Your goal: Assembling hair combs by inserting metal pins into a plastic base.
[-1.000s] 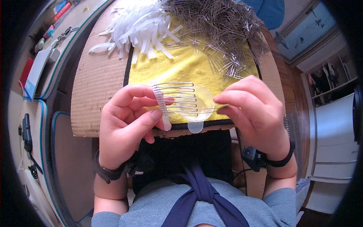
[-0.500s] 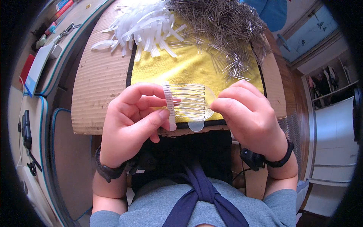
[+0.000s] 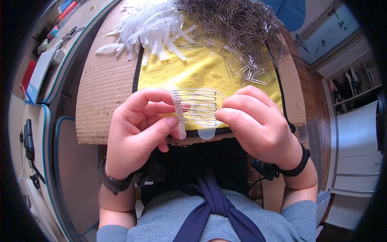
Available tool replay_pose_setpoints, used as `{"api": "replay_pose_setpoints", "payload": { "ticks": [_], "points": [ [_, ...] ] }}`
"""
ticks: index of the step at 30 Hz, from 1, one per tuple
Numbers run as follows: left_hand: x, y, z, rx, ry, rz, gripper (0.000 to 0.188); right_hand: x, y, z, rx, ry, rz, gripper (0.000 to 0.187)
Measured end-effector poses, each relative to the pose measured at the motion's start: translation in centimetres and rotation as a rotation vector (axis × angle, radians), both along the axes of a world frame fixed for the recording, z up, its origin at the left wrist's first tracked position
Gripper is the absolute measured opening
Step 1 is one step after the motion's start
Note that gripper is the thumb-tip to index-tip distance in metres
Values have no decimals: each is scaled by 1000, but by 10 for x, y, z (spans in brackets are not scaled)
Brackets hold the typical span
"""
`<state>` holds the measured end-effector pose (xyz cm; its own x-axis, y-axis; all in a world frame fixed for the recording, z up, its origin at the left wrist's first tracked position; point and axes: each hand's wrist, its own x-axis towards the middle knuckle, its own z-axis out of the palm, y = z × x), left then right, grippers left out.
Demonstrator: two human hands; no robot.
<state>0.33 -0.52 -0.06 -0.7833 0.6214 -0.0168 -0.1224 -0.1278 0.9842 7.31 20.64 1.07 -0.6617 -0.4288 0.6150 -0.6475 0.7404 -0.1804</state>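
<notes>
Both hands' fingers (image 3: 159, 121) pinched shut on a clear comb (image 3: 195, 109), over the cardboard's near edge (image 3: 121, 139); metal pins (image 3: 238, 28) well beyond.

**Cardboard sheet and the surfaces beside it**

A sheet of corrugated cardboard (image 3: 102, 92) is laid across the work area, its near edge bent toward the person. A yellow cloth (image 3: 201, 72) with a dark border is spread on it. A heap of white plastic strips (image 3: 147, 28) is piled at the cloth's far left corner, partly on bare cardboard. A mass of thin metal pins (image 3: 238, 28) is scattered over the cloth's far right part. To the left, a pale tabletop (image 3: 76, 20) with a teal edge is seen, on which small tools and a white pad (image 3: 40, 74) are lying.
</notes>
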Motion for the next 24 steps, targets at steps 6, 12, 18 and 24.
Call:
{"api": "replay_pose_setpoints", "payload": {
  "ticks": [6,12,18,24],
  "points": [
    [1,2,0,-8,13,14,26,-6,3,-4,20,24,40,22],
    [-2,4,1,-6,33,10,24,-9,4,-5,-74,12,51,19],
    [0,4,-5,113,43,129,25,-1,6,-6,-278,-73,-45,13],
    [-1,6,-8,154,54,245,31,5,3,-19,-695,-225,-171,7]
  ]
}}
